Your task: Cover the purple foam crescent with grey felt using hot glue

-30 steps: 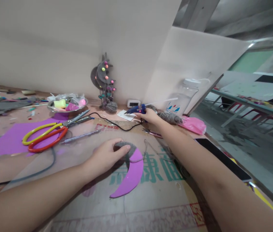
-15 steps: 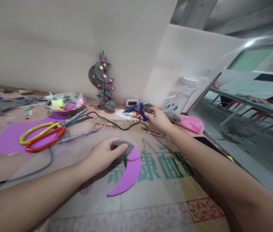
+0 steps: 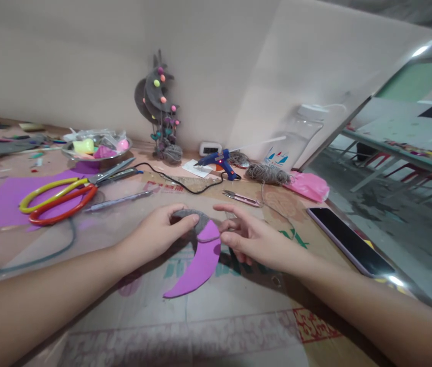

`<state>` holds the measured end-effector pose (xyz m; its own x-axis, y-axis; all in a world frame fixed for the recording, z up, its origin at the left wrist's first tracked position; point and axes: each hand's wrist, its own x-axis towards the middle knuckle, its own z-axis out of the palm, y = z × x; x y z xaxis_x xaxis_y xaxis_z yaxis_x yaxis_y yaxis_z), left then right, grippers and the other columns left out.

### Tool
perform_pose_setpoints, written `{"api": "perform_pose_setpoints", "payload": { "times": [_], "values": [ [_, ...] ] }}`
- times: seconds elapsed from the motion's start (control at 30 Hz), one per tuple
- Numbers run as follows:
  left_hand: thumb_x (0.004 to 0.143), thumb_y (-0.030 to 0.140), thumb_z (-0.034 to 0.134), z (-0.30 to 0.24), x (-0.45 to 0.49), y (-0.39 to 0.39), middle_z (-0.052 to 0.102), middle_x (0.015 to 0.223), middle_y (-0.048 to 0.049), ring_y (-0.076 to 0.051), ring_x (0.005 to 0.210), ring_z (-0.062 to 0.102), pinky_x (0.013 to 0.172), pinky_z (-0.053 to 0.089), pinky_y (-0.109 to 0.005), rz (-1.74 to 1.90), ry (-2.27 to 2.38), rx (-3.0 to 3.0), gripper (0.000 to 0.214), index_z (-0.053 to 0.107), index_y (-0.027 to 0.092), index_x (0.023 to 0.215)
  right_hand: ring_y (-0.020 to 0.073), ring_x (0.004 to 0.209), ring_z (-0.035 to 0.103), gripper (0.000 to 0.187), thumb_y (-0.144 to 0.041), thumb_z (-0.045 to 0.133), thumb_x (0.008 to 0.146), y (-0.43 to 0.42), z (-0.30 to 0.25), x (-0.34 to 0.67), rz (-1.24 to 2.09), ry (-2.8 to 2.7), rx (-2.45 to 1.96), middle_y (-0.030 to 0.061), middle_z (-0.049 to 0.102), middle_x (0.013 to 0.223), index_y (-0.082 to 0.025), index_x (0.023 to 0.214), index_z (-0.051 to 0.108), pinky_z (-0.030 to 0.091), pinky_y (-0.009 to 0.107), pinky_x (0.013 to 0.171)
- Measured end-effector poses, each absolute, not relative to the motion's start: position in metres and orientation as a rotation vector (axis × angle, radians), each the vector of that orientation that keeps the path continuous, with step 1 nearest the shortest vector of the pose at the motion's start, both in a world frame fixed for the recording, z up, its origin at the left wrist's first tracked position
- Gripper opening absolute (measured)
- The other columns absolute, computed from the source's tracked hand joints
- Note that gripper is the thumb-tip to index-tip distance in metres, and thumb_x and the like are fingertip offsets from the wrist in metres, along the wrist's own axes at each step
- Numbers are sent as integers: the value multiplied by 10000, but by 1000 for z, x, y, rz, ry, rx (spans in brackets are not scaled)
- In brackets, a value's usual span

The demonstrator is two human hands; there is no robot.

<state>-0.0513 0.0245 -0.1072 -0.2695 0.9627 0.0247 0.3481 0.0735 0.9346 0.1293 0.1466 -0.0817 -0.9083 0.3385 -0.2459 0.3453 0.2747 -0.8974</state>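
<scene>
A purple crescent moon cutout [image 3: 197,265] is pinched near its upper end by my left hand [image 3: 164,227], thumb on top. Grey yarn [image 3: 203,224] wraps that upper end, and a strand crosses the purple just below the wrapped part. My right hand [image 3: 248,235] is beside the crescent's right edge, fingers apart and curved; any yarn in it cannot be made out. Beyond the hands, a blue glue gun [image 3: 221,162] with a lit red light rests on the table. A yarn strand runs from the grey yarn bundle [image 3: 267,173] down towards my right hand.
Yellow-and-red-handled scissors [image 3: 74,193] and a pen [image 3: 119,201] lie left. Pink-handled thread snips [image 3: 242,199] lie ahead, and a phone [image 3: 348,242] lies right. Behind are a bowl of craft bits [image 3: 101,162], a grey moon ornament [image 3: 158,102] and a water bottle [image 3: 294,135].
My right hand has let go of the glue gun and come back to the crescent's right side. My left hand keeps its hold. The view has shifted slightly, uncovering the phone.
</scene>
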Motion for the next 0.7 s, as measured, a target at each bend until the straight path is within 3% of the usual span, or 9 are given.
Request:
{"api": "perform_pose_setpoints", "payload": {
  "times": [0.1,0.2,0.3,0.43,0.7],
  "values": [
    [830,424,481,-107,-51,24,468,590,43,-130,585,463,550,351,-238,1172,1746,1338,300,476,189,643,87,558,471,344,-361,572,841,150,-80,129,-1525,2737,648,-47,511,656,-196,1126,471,383,204,486],
    [832,407,482,-107,-52,24,476,599,44,-127,599,469,562,356,-236,1178,1762,1355,291,484,186,643,104,629,480,177,-346,629,808,150,-75,132,-1063,3116,512,-10,554,692,-177,852,602,385,238,584],
    [834,392,487,-107,-52,24,485,603,45,-122,599,468,560,359,-229,1186,1741,1364,271,501,183,662,118,695,508,105,-286,609,836,144,-72,135,-787,3370,276,11,593,740,-191,815,647,386,249,654],
    [830,414,508,-108,-51,22,525,632,41,-120,599,481,560,369,-228,1144,1748,1354,259,532,182,717,109,642,508,98,-236,573,861,139,-74,134,-792,3514,222,4,597,689,-188,825,650,388,240,625],
    [838,391,505,-106,-49,20,461,615,52,-93,542,424,496,325,-204,1159,1636,1287,266,497,179,679,119,644,533,91,-210,559,838,154,-88,127,-978,3374,580,11,640,750,-189,799,639,394,241,587]
  ]
}}
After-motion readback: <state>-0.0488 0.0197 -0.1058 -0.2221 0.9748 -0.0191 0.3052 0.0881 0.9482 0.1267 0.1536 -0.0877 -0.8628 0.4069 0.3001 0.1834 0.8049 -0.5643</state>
